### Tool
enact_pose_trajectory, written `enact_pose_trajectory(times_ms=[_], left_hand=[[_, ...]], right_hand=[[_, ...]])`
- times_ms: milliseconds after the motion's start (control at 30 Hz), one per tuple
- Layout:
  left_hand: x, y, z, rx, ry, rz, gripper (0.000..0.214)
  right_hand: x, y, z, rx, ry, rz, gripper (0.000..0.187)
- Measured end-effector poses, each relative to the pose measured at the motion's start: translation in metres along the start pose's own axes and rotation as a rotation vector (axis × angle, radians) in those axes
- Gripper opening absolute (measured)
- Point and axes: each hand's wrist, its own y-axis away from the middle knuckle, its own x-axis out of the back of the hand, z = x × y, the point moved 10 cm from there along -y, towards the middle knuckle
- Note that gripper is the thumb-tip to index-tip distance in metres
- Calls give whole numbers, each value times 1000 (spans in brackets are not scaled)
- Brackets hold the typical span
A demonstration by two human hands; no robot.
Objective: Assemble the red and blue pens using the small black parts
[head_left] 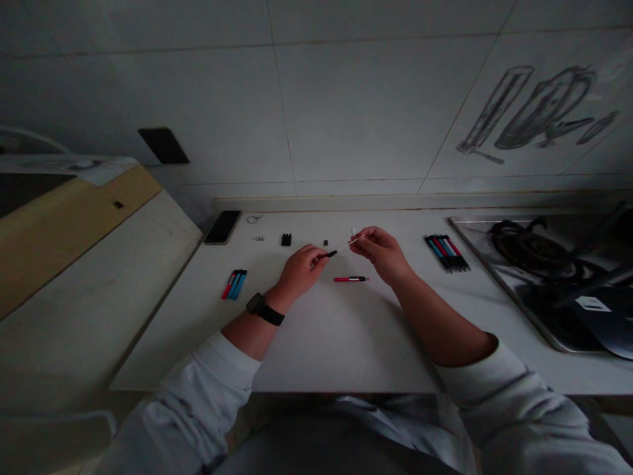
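Observation:
Between the fingertips of my left hand (302, 269) is a small black pen part (331, 254), pointing toward the right. My right hand (383, 251) pinches a thin white pen refill (353, 242), whose fine end reaches toward the black part. Whether the two touch is too small to tell. Just below both hands, a red pen (350, 279) lies flat on the white counter (341, 343). A tiny dark piece (325, 243) sits behind my left fingertips, and a cluster of small black parts (286, 240) stands to its left.
Red and blue pen barrels (234, 284) lie at left, with small springs (260, 239), a thin ring (254, 219) and a phone (222, 227) behind. Several pens (446, 253) are lined up at right, beside a gas stove (534, 264). A tiled wall (356, 112) closes off the back.

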Motion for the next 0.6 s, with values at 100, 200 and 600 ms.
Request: enact_pose_trajectory(times_ms=[100,200,600], left_hand=[[0,-1,0,-1,-20,-8,11],[1,-1,0,5,-36,-13,12],[11,0,-22,80,-81,97,12]], right_hand=[[-3,1,3,31,160,-21,37],[-3,2,3,103,366,-16,37],[-12,9,-7,164,994,-242,29]])
